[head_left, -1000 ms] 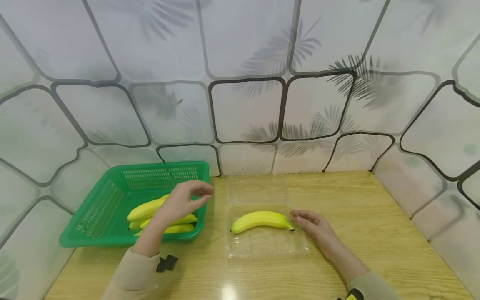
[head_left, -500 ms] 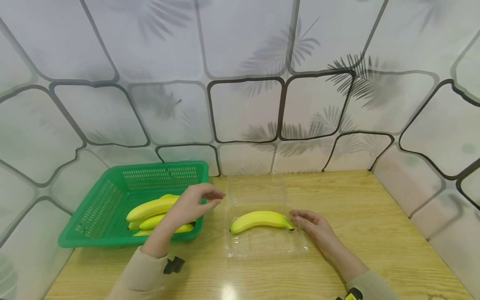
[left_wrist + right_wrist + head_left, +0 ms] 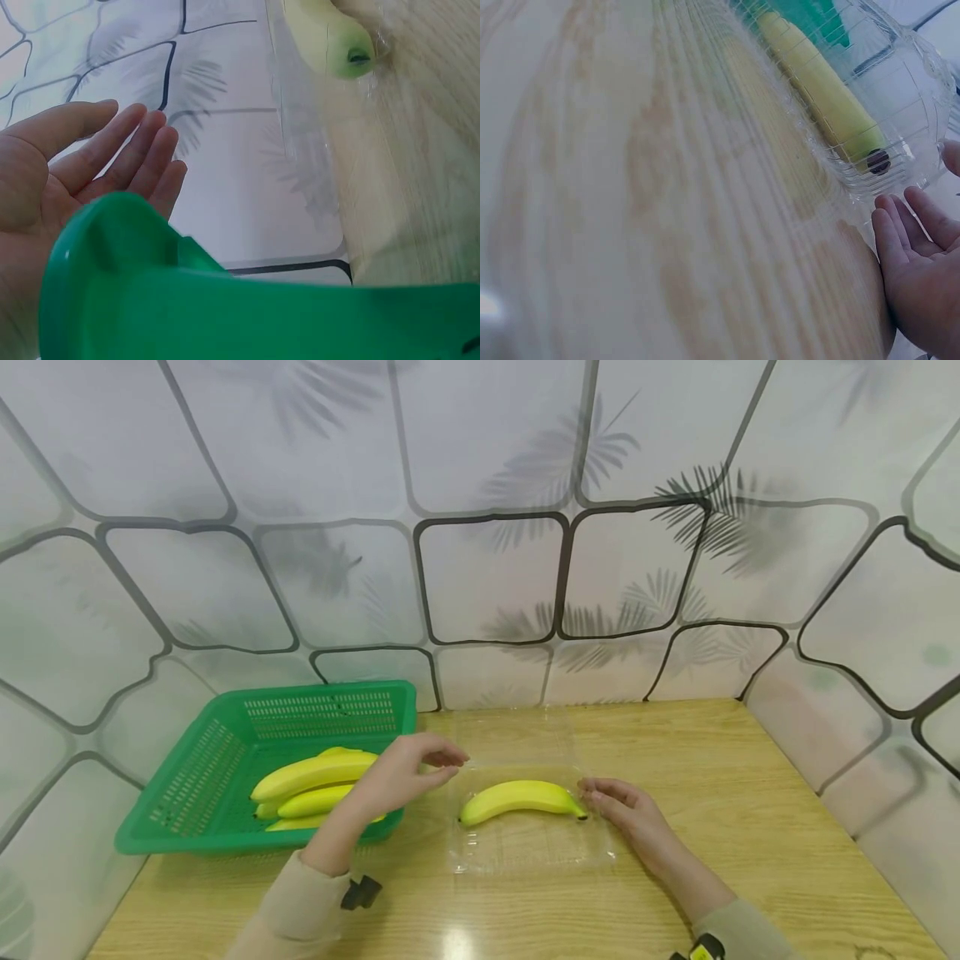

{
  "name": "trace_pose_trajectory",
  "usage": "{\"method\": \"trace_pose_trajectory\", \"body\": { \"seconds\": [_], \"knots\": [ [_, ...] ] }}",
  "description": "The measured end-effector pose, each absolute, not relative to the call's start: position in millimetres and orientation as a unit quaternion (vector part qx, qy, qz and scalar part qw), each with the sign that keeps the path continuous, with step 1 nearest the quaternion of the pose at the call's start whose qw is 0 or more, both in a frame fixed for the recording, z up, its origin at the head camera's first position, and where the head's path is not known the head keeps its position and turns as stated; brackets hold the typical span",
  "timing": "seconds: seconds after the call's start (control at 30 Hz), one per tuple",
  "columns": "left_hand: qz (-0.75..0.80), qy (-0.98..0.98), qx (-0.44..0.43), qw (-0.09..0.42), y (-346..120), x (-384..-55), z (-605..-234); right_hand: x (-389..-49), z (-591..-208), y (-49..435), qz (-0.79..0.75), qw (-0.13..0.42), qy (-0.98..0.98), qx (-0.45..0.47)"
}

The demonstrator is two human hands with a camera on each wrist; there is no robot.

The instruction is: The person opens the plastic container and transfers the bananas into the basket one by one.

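Note:
A single yellow banana lies crosswise in a clear plastic clamshell box, whose lid is folded back toward the wall. My left hand hovers between the green basket and the box, fingers loosely bent and nothing in them. In the left wrist view the same hand shows its bare palm beyond the basket rim. At the box's right side rests my right hand, its fingertips right at the plastic edge. Seen from the right wrist, its fingers are extended beside the box wall, close to the banana's dark tip.
A green perforated basket stands at the left with several bananas in it. Behind the wooden table rises a wall with a stone-and-leaf print; more of it closes in both sides.
My left hand has moved rightward, away from over the basket and up to the box's left edge, uncovering more of the bananas. The right hand, the box and its banana stay put.

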State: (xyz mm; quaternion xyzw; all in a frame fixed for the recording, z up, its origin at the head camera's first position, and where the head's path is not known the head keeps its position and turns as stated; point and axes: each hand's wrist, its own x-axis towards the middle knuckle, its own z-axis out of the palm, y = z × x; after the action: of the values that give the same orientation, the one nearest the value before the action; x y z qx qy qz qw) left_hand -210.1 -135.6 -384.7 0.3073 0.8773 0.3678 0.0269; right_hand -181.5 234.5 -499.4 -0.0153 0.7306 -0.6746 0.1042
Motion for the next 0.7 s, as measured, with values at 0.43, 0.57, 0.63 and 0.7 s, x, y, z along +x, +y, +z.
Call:
{"method": "trace_pose_trajectory", "body": {
  "seconds": [0.43,0.57,0.63,0.7],
  "knots": [
    [0.353,0.877,0.325,0.024,-121.8,-210.3,-394.6,-181.6,-499.6,235.2,-0.673,0.107,0.731,-0.013],
    [0.355,0.875,0.327,0.026,-117.9,-210.1,-396.5,-181.5,-499.2,235.4,-0.674,0.108,0.731,-0.015],
    [0.357,0.875,0.326,0.031,-115.8,-209.6,-397.1,-181.5,-499.5,235.1,-0.674,0.108,0.73,-0.016],
    [0.36,0.874,0.325,0.038,-113.2,-209.4,-398.1,-181.4,-499.8,234.6,-0.675,0.107,0.73,-0.016]
  ]
}}
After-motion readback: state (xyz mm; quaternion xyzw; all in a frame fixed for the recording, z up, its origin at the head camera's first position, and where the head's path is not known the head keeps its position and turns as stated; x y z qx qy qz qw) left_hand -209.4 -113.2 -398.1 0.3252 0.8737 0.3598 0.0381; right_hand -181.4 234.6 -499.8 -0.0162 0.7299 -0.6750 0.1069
